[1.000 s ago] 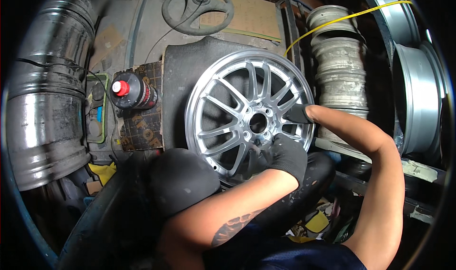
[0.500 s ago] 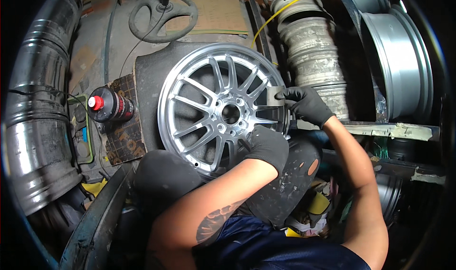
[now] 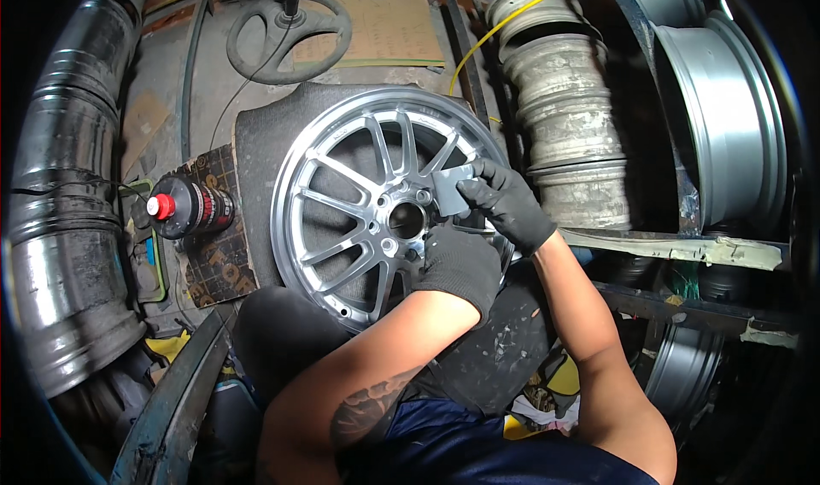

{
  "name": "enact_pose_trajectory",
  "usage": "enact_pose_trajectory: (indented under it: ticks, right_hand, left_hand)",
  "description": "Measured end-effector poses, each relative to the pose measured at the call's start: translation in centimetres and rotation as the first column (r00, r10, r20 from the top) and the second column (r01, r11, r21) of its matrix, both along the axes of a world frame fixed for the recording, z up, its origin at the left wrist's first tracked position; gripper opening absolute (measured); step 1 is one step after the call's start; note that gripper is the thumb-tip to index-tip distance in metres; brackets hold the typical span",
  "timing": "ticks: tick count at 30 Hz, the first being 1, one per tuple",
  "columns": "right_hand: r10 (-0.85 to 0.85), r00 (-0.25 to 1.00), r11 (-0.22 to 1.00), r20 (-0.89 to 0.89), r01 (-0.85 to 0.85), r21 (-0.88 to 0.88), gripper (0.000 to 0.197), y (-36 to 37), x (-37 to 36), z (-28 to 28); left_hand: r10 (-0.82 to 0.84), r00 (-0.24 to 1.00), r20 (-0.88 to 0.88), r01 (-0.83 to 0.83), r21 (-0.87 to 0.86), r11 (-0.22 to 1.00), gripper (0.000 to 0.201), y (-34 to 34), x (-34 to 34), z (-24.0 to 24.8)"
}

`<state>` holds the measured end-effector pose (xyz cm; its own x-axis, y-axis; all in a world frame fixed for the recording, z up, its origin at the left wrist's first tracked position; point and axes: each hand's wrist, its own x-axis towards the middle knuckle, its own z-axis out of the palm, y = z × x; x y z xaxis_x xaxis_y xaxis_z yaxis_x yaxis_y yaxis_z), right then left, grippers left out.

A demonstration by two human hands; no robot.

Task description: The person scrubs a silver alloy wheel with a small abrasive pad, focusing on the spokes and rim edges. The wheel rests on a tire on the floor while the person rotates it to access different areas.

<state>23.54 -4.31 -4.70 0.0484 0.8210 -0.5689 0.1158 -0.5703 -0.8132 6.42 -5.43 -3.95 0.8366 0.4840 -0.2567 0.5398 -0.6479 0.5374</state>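
Note:
A silver multi-spoke car wheel rim [image 3: 289, 220] lies face up in front of my knees, with its hub hole near my hands. My right hand [image 3: 512, 203], in a dark glove, pinches a thin grey rectangular piece [image 3: 449, 191] that looks like sandpaper, between thumb and fingers, above the spokes right of the hub. Just below it, my gloved left hand [image 3: 461, 267] is curled low against the lower right spokes. Its back faces me and hides the fingertips and whatever they hold.
A black bottle with a red cap [image 3: 190, 206] stands on a patterned board [image 3: 224, 267] at the left. A steering wheel [image 3: 290, 37] lies behind the rim on the dark mat's far side. Stacked wheel barrels [image 3: 77, 178] line the left; more worn barrels [image 3: 568, 101] stand right.
My right hand has moved left and inward with the grey piece, from the rim's right edge to near the hub. My left hand has shifted slightly left, and the whole view has shifted a little.

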Motion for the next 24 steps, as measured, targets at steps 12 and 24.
enact_pose_trajectory:
  ticks: [12, 24]
  right_hand:
    - [0.242, 0.895, 0.936, 0.374, -0.317, 0.153, 0.018, 0.0, 1.2, -1.9]
    - [0.362, 0.184, 0.409, 0.914, -0.912, 0.021, 0.064, 2.7, -0.1, -2.6]
  left_hand:
    - [-0.109, 0.994, 0.030, 0.109, -0.026, 0.994, 0.022, -0.6, 1.8, 0.6]
    - [-0.101, 0.991, -0.085, 0.098, -0.037, 0.994, 0.024, -0.6, 1.8, 0.1]
